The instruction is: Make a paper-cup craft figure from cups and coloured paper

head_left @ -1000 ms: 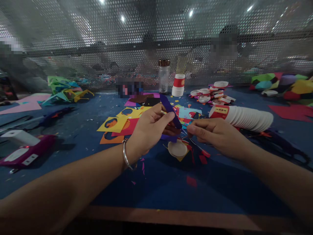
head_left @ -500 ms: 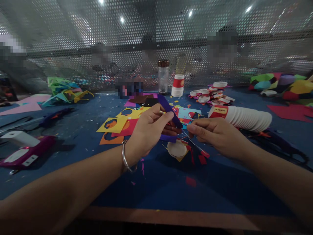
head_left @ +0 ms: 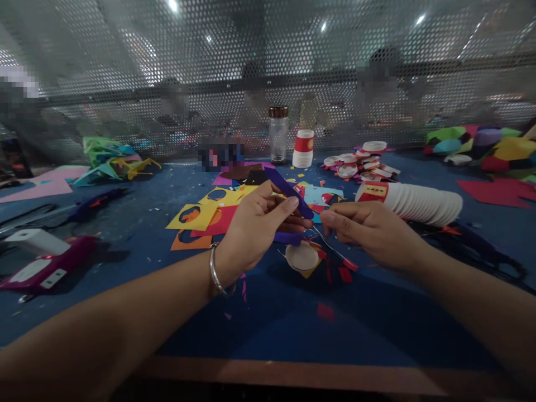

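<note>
My left hand (head_left: 255, 226) is closed on a folded strip of dark blue paper (head_left: 288, 192) that sticks up and away from the fingers. My right hand (head_left: 368, 229) is pinched shut on a thin wire-like piece (head_left: 335, 252) that runs down toward a red scrap. The fingertips of both hands almost meet above a white paper cup bottom (head_left: 302, 257) lying on the blue table (head_left: 268, 324). A metal bangle sits on my left wrist.
A lying stack of white paper cups (head_left: 412, 202) is right of my hands. Cut coloured paper sheets (head_left: 201, 215) lie to the left, cup discs (head_left: 360, 164) and a glass jar (head_left: 278, 134) behind. A purple glue gun (head_left: 46, 262) rests at far left, before a perforated metal screen.
The blue strip has tilted slightly lower and to the right in my left hand. Both hands stay almost in place.
</note>
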Demonstrator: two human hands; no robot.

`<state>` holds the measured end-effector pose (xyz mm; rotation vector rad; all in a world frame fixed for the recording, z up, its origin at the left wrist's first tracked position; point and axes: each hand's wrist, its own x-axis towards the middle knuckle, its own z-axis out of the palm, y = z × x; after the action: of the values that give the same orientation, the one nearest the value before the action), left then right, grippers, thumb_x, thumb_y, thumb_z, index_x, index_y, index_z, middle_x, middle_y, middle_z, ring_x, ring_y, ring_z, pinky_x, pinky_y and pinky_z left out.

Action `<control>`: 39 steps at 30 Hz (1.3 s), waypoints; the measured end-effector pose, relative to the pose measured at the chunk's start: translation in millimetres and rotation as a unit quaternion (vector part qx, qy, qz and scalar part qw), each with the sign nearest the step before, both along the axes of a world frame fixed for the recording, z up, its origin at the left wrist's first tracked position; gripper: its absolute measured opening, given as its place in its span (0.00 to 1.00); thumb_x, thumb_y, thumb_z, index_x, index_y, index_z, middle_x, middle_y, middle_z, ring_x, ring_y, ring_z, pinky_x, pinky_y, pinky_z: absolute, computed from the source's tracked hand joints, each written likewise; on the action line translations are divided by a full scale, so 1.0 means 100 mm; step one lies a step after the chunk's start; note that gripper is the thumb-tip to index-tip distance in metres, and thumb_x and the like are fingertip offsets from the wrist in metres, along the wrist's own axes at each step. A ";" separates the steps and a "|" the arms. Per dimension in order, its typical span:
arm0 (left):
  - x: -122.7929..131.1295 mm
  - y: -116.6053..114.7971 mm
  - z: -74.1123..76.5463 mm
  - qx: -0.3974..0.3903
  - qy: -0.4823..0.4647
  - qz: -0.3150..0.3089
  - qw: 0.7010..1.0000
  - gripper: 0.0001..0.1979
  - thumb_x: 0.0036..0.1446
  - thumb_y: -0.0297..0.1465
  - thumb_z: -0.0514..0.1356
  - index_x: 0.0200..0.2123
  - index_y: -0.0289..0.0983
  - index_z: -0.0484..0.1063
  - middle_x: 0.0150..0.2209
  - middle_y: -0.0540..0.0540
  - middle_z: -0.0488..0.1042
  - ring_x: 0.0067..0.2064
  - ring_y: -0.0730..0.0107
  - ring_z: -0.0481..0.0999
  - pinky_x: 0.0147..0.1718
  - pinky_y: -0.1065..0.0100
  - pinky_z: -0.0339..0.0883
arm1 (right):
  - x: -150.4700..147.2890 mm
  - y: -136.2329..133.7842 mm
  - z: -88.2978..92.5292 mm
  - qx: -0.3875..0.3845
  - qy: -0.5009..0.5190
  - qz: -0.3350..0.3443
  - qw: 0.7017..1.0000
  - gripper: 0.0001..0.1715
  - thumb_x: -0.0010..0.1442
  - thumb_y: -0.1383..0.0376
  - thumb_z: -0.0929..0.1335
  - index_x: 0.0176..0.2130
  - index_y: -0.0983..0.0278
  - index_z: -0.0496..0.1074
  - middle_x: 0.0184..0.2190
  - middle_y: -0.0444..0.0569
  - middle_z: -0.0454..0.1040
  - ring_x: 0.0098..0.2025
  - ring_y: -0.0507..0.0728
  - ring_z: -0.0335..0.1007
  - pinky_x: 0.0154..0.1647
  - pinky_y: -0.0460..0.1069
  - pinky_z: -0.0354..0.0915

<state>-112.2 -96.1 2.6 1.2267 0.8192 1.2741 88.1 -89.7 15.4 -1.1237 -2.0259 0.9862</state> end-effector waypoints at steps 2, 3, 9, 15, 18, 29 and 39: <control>0.00 0.00 -0.01 0.002 -0.002 0.003 1.000 0.08 0.60 0.31 0.68 0.36 0.38 0.70 0.29 0.52 0.78 0.27 0.72 0.82 0.30 0.72 0.76 | 0.00 0.01 -0.01 -0.002 0.002 0.003 1.000 0.38 0.59 0.31 0.66 0.22 0.60 0.63 0.18 0.37 0.51 0.20 0.48 0.42 0.21 0.48 0.44; 0.00 0.00 -0.01 0.003 -0.002 0.004 1.000 0.08 0.60 0.31 0.68 0.36 0.38 0.70 0.29 0.52 0.78 0.28 0.72 0.82 0.30 0.72 0.76 | 0.00 0.01 -0.01 -0.004 0.004 0.004 1.000 0.39 0.59 0.31 0.66 0.22 0.60 0.63 0.18 0.36 0.50 0.20 0.48 0.42 0.21 0.48 0.44; 0.00 -0.02 -0.01 0.018 -0.004 0.008 1.000 0.08 0.59 0.30 0.68 0.35 0.38 0.71 0.29 0.52 0.77 0.29 0.73 0.81 0.30 0.72 0.75 | -0.01 0.01 -0.03 -0.015 0.030 0.004 0.999 0.38 0.59 0.32 0.67 0.22 0.60 0.62 0.18 0.36 0.49 0.20 0.48 0.41 0.21 0.49 0.42; 0.00 -0.03 0.01 0.035 -0.005 0.008 0.999 0.07 0.58 0.29 0.68 0.35 0.37 0.72 0.28 0.52 0.76 0.27 0.76 0.77 0.29 0.74 0.73 | -0.02 -0.01 0.00 0.000 0.040 0.008 0.999 0.38 0.60 0.33 0.68 0.21 0.60 0.61 0.18 0.36 0.51 0.20 0.47 0.42 0.20 0.48 0.42; 0.01 -0.03 0.02 0.033 -0.013 0.010 0.999 0.07 0.57 0.29 0.68 0.35 0.37 0.73 0.28 0.53 0.76 0.27 0.77 0.76 0.29 0.74 0.73 | -0.02 -0.01 0.01 0.005 0.041 0.010 0.999 0.37 0.60 0.34 0.67 0.22 0.60 0.64 0.18 0.35 0.51 0.19 0.47 0.42 0.20 0.48 0.43; 0.02 -0.08 0.03 -0.056 -0.063 -0.034 0.996 0.15 0.50 0.31 0.74 0.38 0.36 0.74 0.33 0.49 0.81 0.31 0.71 0.81 0.30 0.72 0.72 | 0.01 0.03 -0.05 0.011 0.031 0.015 0.999 0.38 0.59 0.31 0.66 0.24 0.60 0.65 0.18 0.36 0.52 0.19 0.47 0.44 0.20 0.47 0.44; 0.03 -0.07 0.02 -0.068 -0.116 -0.008 0.991 0.11 0.49 0.29 0.74 0.34 0.35 0.75 0.31 0.51 0.79 0.29 0.72 0.80 0.25 0.73 0.73 | 0.00 0.00 -0.01 0.024 0.024 0.009 0.999 0.36 0.62 0.34 0.66 0.23 0.59 0.62 0.17 0.36 0.52 0.19 0.48 0.46 0.20 0.48 0.45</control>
<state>-108.9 -103.1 4.3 0.9538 0.7132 1.2974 88.4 -90.0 14.7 -1.0496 -2.0130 0.9602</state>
